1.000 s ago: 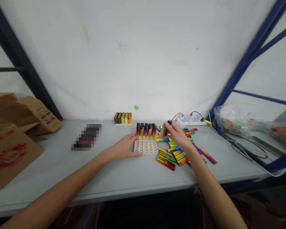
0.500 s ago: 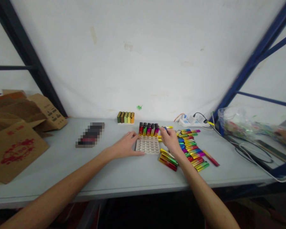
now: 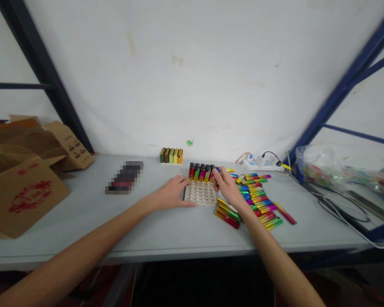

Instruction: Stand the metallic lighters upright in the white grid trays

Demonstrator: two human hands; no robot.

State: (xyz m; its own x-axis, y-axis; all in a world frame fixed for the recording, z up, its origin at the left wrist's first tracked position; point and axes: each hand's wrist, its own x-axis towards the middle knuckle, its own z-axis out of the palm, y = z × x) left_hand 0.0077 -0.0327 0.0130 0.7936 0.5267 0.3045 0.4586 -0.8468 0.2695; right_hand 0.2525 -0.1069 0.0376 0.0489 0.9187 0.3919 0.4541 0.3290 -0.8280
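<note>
A white tray (image 3: 200,197) with rows of round-cornered slots lies on the table. Upright lighters (image 3: 201,172) with black tops and shiny coloured bodies fill its far rows; the near slots are bare. My left hand (image 3: 171,194) grips the tray's left side, fingers at the far part and thumb along the near corner. At the right end of the standing lighters, my right hand (image 3: 225,185) is closed on a lighter with a blue part showing; the fingers cover most of it. Right of the tray lies a spread of loose metallic lighters (image 3: 257,196), with a smaller bunch (image 3: 228,213) nearer me.
A block of green-to-orange lighters (image 3: 171,156) stands by the wall. Cardboard boxes (image 3: 35,192) lie at left, beside a pixelated dark object (image 3: 124,178). A power strip (image 3: 264,163) with cables sits at back right. Beyond the blue frame (image 3: 333,94) are plastic bags (image 3: 323,166) and a person's hand.
My right hand has moved slightly in toward the right end of the lighter row with its lighter. My left hand stays at the tray. The whole view has shifted a little.
</note>
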